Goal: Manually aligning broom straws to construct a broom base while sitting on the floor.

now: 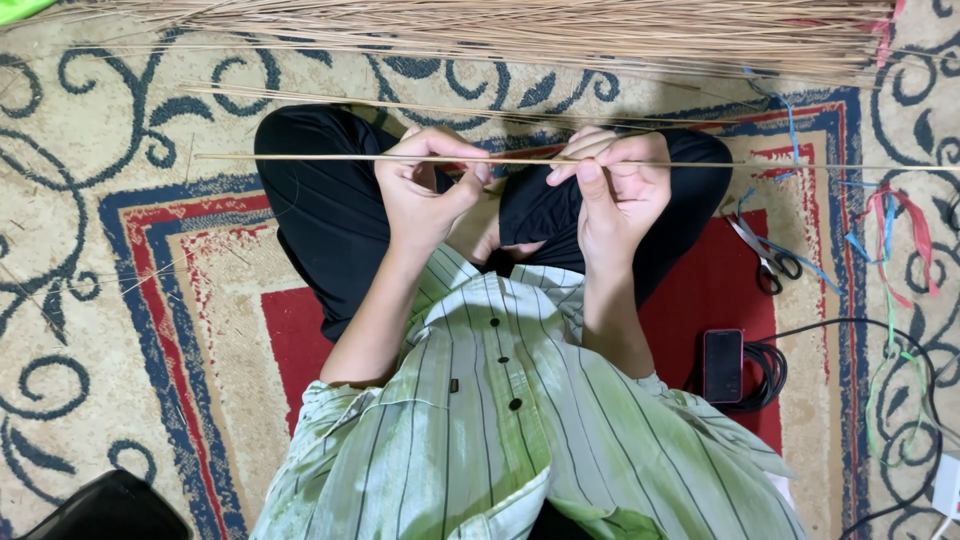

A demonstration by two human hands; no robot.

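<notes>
Head view: thin stick (300, 157) lies left-right across the lap, pinched by left hand (425, 190) and right hand (615, 185).

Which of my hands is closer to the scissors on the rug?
Right. The right hand grips the thin stick just left of the scissors; the left hand holds it farther away.

stick (300, 157): thin, dry, matt plant fibre
rug (150, 250): woven cloth, matt
shirt (520, 440): striped soft cloth
phone (722, 365): glossy
scissors (760, 255): shiny metal blades
</notes>
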